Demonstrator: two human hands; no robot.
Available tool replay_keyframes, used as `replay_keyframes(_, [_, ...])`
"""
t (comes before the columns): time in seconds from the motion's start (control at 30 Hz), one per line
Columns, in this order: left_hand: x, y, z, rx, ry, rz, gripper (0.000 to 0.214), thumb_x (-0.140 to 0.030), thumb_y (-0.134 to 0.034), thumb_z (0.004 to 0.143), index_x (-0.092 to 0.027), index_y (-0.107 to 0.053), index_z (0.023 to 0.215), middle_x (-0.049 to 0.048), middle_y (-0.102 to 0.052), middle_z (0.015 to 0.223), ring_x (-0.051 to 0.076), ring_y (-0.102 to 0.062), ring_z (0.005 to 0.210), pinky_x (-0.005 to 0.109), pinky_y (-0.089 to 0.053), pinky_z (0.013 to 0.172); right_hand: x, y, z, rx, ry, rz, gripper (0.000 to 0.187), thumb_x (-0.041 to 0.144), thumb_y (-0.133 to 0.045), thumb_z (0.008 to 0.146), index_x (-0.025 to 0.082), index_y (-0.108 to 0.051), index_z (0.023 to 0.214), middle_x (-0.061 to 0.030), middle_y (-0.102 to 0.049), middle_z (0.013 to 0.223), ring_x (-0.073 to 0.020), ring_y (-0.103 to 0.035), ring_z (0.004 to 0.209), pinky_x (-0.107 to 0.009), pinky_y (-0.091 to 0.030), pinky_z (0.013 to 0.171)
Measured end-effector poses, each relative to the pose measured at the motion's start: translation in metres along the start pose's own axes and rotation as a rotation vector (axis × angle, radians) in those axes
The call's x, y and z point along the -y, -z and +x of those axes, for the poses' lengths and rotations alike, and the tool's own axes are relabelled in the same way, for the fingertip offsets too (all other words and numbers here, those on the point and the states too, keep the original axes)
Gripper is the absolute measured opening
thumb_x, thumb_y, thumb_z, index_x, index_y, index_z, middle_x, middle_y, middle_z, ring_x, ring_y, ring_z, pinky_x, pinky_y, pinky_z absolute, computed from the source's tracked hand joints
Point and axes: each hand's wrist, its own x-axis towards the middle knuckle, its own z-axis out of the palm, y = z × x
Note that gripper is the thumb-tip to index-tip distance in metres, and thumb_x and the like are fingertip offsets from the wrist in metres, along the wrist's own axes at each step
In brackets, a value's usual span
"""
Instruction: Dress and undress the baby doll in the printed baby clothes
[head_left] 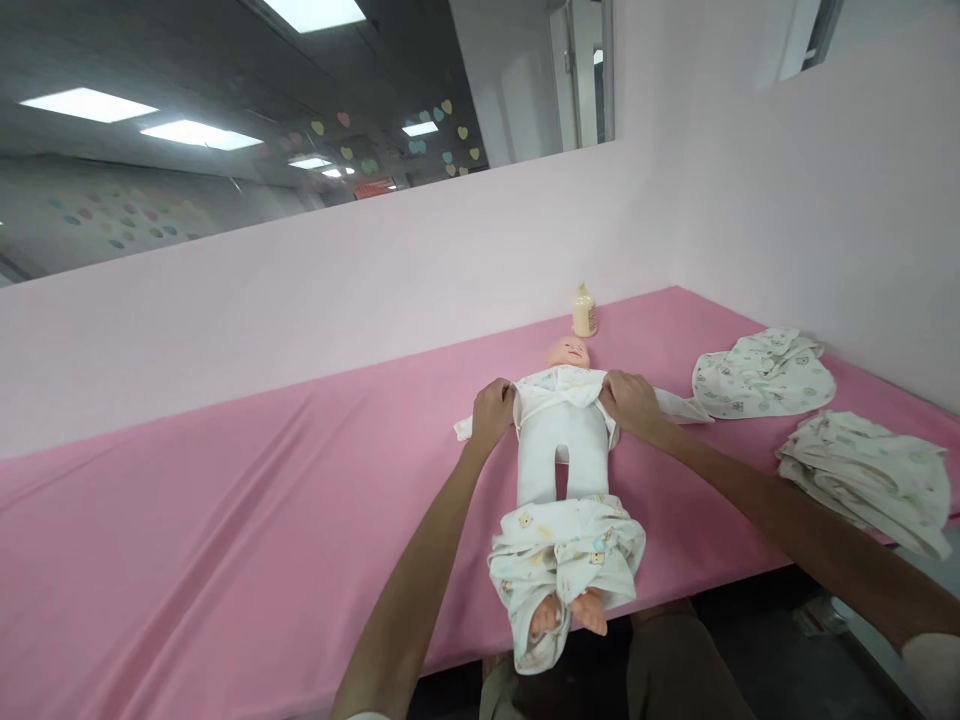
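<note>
A baby doll [564,450] lies on its back on the pink-covered table, head toward the wall and feet at the near edge. My left hand [494,408] is closed on one side of the white baby shirt [561,390], its fingers curled into the hem. On the other side my right hand [628,400] grips the same shirt at about chest height. The shirt is bunched up over the doll's chest, with the white cloth body bare below it. Patterned baby pants [566,545] are gathered around the doll's lower legs, and its feet stick out of them.
A cream pump bottle [584,311] stands behind the doll's head by the wall. To the right lie a patterned cloth [765,375] and a folded stack of cloths [866,475]. The pink sheet [225,520] stretches left with creases. A window or mirror [262,110] is set above.
</note>
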Motion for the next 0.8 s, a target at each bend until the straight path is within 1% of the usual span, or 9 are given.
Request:
replay_keyframes(0.07, [0.000, -0.010, 0.008, 0.026, 0.006, 0.130, 0.022, -0.027, -0.040, 0.092, -0.019, -0.054, 0.077, 0.0058, -0.064, 0.086, 0.019, -0.057, 0.080, 0.029, -0.038, 0.068, -0.001, -0.001, 0.013, 0.039, -0.147, -0.035, 0.022, 0.019, -0.038, 0.092, 0.013, -0.059, 0.087, -0.0118, -0.068, 0.087, -0.0216, -0.059, 0.077, -0.033, -0.029, 0.070])
replay_keyframes(0.13, [0.001, -0.016, 0.009, 0.056, -0.008, 0.182, 0.020, -0.027, -0.044, 0.091, -0.018, -0.055, 0.077, 0.0078, -0.064, 0.091, 0.022, -0.057, 0.087, 0.030, -0.037, 0.069, -0.001, -0.004, 0.019, 0.068, -0.218, -0.056, 0.021, 0.018, -0.039, 0.090, 0.013, -0.059, 0.087, -0.0128, -0.069, 0.089, -0.0222, -0.060, 0.079, -0.033, -0.029, 0.070])
replay_keyframes(0.2, [0.003, -0.017, 0.004, 0.078, -0.036, 0.194, 0.015, -0.024, -0.045, 0.090, -0.018, -0.057, 0.081, 0.0077, -0.064, 0.094, 0.023, -0.057, 0.089, 0.030, -0.037, 0.068, 0.000, -0.006, 0.015, 0.082, -0.239, -0.031, 0.019, 0.018, -0.040, 0.089, 0.014, -0.059, 0.085, -0.0123, -0.069, 0.088, -0.0220, -0.061, 0.080, -0.032, -0.029, 0.069])
replay_keyframes(0.3, [0.008, -0.010, -0.013, 0.114, -0.049, 0.130, 0.017, -0.023, -0.044, 0.090, -0.020, -0.057, 0.100, 0.0032, -0.064, 0.083, 0.020, -0.057, 0.078, 0.029, -0.037, 0.065, -0.002, -0.006, -0.008, 0.071, -0.250, 0.129, 0.018, 0.024, -0.040, 0.092, 0.017, -0.056, 0.087, -0.0085, -0.068, 0.085, -0.0208, -0.060, 0.078, -0.031, -0.030, 0.067])
replay_keyframes(0.4, [0.014, -0.001, -0.034, 0.141, -0.075, -0.006, 0.025, -0.026, -0.041, 0.091, -0.021, -0.057, 0.109, 0.0011, -0.064, 0.079, 0.018, -0.056, 0.072, 0.028, -0.040, 0.065, -0.007, -0.003, -0.038, 0.112, -0.223, 0.412, 0.022, 0.037, -0.042, 0.093, 0.019, -0.054, 0.085, -0.0045, -0.065, 0.080, -0.0193, -0.058, 0.076, -0.030, -0.034, 0.065])
replay_keyframes(0.53, [0.024, 0.002, -0.054, 0.236, -0.170, -0.120, 0.030, -0.023, -0.039, 0.090, -0.021, -0.061, 0.111, 0.0057, -0.066, 0.102, 0.018, -0.059, 0.083, 0.030, -0.045, 0.072, -0.015, 0.000, -0.064, 0.352, -0.136, 0.704, 0.031, 0.050, -0.049, 0.089, 0.019, -0.054, 0.082, -0.0026, -0.062, 0.077, -0.0169, -0.054, 0.069, -0.029, -0.038, 0.061])
replay_keyframes(0.63, [0.031, -0.004, -0.063, 0.325, -0.229, -0.177, 0.031, -0.019, -0.044, 0.086, -0.020, -0.059, 0.113, 0.0076, -0.065, 0.105, 0.020, -0.058, 0.085, 0.030, -0.046, 0.072, -0.018, 0.005, -0.066, 0.500, -0.120, 0.815, 0.027, 0.045, -0.053, 0.087, 0.019, -0.056, 0.081, -0.0026, -0.062, 0.076, -0.0158, -0.053, 0.067, -0.028, -0.039, 0.058])
replay_keyframes(0.73, [0.036, -0.013, -0.067, 0.309, -0.254, -0.123, 0.035, -0.018, -0.044, 0.086, -0.020, -0.051, 0.120, 0.0090, -0.064, 0.108, 0.021, -0.058, 0.087, 0.032, -0.046, 0.073, -0.016, 0.008, -0.063, 0.627, -0.025, 0.912, 0.017, 0.035, -0.060, 0.082, 0.018, -0.058, 0.082, -0.0035, -0.064, 0.081, -0.0157, -0.056, 0.071, -0.027, -0.043, 0.061])
replay_keyframes(0.8, [0.036, -0.018, -0.067, 0.278, -0.243, -0.011, 0.034, -0.018, -0.043, 0.086, -0.020, -0.048, 0.119, 0.0102, -0.064, 0.109, 0.022, -0.058, 0.089, 0.033, -0.045, 0.074, -0.014, 0.007, -0.063, 0.556, 0.042, 0.841, 0.013, 0.032, -0.061, 0.081, 0.019, -0.059, 0.082, -0.0034, -0.066, 0.082, -0.0157, -0.058, 0.071, -0.026, -0.044, 0.061])
